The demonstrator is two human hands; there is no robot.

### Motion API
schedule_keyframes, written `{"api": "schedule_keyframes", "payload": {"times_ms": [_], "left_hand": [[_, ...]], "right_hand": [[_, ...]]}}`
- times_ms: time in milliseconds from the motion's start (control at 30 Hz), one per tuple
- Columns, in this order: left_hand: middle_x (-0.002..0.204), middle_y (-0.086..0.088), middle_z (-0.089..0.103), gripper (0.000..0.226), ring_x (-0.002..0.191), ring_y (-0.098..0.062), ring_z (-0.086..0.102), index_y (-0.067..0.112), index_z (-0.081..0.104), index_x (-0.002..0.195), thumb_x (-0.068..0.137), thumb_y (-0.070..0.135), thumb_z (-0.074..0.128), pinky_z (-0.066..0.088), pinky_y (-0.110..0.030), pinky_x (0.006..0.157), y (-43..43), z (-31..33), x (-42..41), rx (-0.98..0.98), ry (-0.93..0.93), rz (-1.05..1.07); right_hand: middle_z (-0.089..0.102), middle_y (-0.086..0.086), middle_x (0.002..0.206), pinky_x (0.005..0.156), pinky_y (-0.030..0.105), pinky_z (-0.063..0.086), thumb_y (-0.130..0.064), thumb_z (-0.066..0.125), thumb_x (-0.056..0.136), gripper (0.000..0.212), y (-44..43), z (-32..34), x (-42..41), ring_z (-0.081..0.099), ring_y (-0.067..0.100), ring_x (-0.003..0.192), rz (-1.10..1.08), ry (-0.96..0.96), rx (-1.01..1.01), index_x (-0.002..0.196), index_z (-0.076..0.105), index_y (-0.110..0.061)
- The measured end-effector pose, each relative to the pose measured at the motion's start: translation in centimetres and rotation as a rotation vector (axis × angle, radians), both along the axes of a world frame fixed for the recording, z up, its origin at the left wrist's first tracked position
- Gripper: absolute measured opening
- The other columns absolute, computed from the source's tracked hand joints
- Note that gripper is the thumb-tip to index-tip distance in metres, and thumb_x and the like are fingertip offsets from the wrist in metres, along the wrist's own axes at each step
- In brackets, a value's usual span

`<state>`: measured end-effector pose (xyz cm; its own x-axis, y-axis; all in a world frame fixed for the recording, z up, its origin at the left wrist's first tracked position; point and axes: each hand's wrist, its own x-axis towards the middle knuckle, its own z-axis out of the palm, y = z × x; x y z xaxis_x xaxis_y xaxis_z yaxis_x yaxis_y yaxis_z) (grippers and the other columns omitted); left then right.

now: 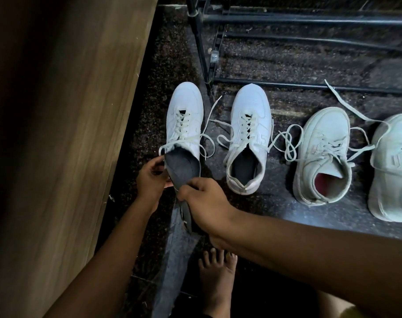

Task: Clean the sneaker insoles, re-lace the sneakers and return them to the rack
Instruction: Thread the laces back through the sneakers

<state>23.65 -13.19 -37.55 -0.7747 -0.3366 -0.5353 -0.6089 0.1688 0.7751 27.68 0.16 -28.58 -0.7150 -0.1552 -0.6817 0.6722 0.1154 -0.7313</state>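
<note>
Several white sneakers stand in a row on the dark speckled floor. A dark grey insole (182, 166) sticks out of the heel opening of the leftmost sneaker (184, 115). My left hand (150, 177) holds the sneaker's heel and the insole's left edge. My right hand (202, 203) grips the insole's rear end, which hangs down below the fist. The second sneaker (249, 136) stands laced with loose ends and a dark inside. Two bulkier sneakers, one with a red lining (325, 154) and one cut off by the frame edge (392, 168), lie to the right with untied laces.
A black metal shoe rack (310, 20) stands behind the sneakers, its lower bars bare. A wooden cabinet side (69, 111) walls off the left. My bare foot (215, 278) rests on the floor below my hands, by a step edge.
</note>
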Motion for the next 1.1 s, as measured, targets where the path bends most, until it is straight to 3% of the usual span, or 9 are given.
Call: {"api": "schedule_keyframes", "payload": {"times_ms": [133,267,400,467,533,600,700,933,1100], "left_hand": [[0.093,0.001,0.060,0.043,0.055,0.014,0.059,0.004,0.054,0.125,0.086,-0.016,0.052,0.044,-0.004,0.049,0.2,0.0,0.1,-0.035,0.040,-0.043],[0.087,0.007,0.059,0.050,0.055,0.012,0.060,0.017,0.046,0.124,0.087,-0.017,0.048,0.045,-0.007,0.048,0.1,0.1,0.1,-0.034,0.062,-0.083],[0.095,-0.003,0.063,0.044,0.061,0.001,0.064,0.017,0.052,0.124,0.089,-0.010,0.052,0.046,-0.010,0.047,-0.5,-0.7,0.0,-0.033,0.019,-0.077],[0.109,-0.011,0.062,0.038,0.073,-0.005,0.061,0.011,0.057,0.124,0.089,-0.005,0.057,0.047,-0.010,0.048,-0.9,-1.1,-0.1,-0.061,0.005,-0.098],[0.114,-0.012,0.060,0.038,0.078,-0.003,0.058,0.005,0.057,0.126,0.089,-0.004,0.058,0.047,-0.009,0.050,-1.2,-1.4,-0.1,-0.096,0.004,-0.125],[0.113,-0.010,0.060,0.040,0.081,-0.005,0.058,0.004,0.056,0.127,0.089,-0.006,0.056,0.048,-0.009,0.055,-1.5,-1.7,-0.2,-0.115,0.010,-0.138],[0.121,-0.018,0.060,0.041,0.094,-0.017,0.059,0.010,0.059,0.125,0.087,-0.004,0.059,0.051,-0.024,0.075,-2.0,-2.2,-0.3,-0.149,0.021,-0.168],[0.113,-0.018,0.056,0.037,0.076,-0.012,0.059,0.008,0.059,0.124,0.088,-0.003,0.058,0.050,-0.012,0.049,-1.9,-2.2,-0.5,-0.106,-0.036,-0.141],[0.116,-0.018,0.061,0.036,0.094,-0.021,0.063,0.013,0.061,0.124,0.090,0.004,0.058,0.056,-0.032,0.080,-2.3,-2.7,-0.1,-0.208,0.016,-0.154]], "right_hand": [[0.033,0.002,0.056,0.053,0.029,0.027,-0.015,0.052,0.085,0.031,-0.4,-1.1,-0.9,0.032,0.017,0.051,0.081,-0.021,0.039,0.059,0.034,-0.011],[0.037,0.011,0.075,0.046,0.027,0.021,-0.023,0.050,0.088,0.038,-0.6,-2.2,-1.8,0.036,0.023,0.062,0.324,0.051,0.189,0.058,0.026,-0.018],[0.040,0.019,0.091,0.047,0.027,0.022,-0.025,0.049,0.090,0.038,-0.6,-2.7,-3.2,0.039,0.024,0.062,0.476,0.078,0.327,0.060,0.027,-0.017],[0.046,0.021,0.111,0.061,0.025,0.036,-0.027,0.048,0.091,0.024,-0.9,-2.9,-3.8,0.054,0.032,0.084,0.513,0.076,0.366,0.072,0.047,-0.012],[0.039,0.020,0.127,0.072,0.030,0.041,-0.027,0.048,0.093,0.026,-1.4,-3.3,-4.1,0.058,0.036,0.095,0.543,0.081,0.408,0.103,0.058,-0.006],[0.034,0.019,0.131,0.074,0.032,0.041,-0.028,0.049,0.094,0.033,-2.0,-3.6,-4.3,0.058,0.037,0.097,0.568,0.089,0.460,0.116,0.055,-0.004],[0.032,0.020,0.132,0.075,0.032,0.042,-0.025,0.049,0.094,0.033,-2.8,-4.2,-4.8,0.059,0.036,0.097,0.579,0.131,0.522,0.120,0.054,-0.004],[0.031,0.019,0.135,0.082,0.034,0.045,-0.028,0.053,0.094,0.043,-3.7,-6.1,-6.6,0.059,0.031,0.105,0.618,0.182,0.634,0.130,0.044,-0.005],[0.026,0.022,0.142,0.095,0.045,0.037,-0.065,0.036,0.089,0.076,-2.3,-5.1,-4.6,0.032,0.037,0.128,0.726,0.323,0.678,0.143,0.027,-0.012]]}}
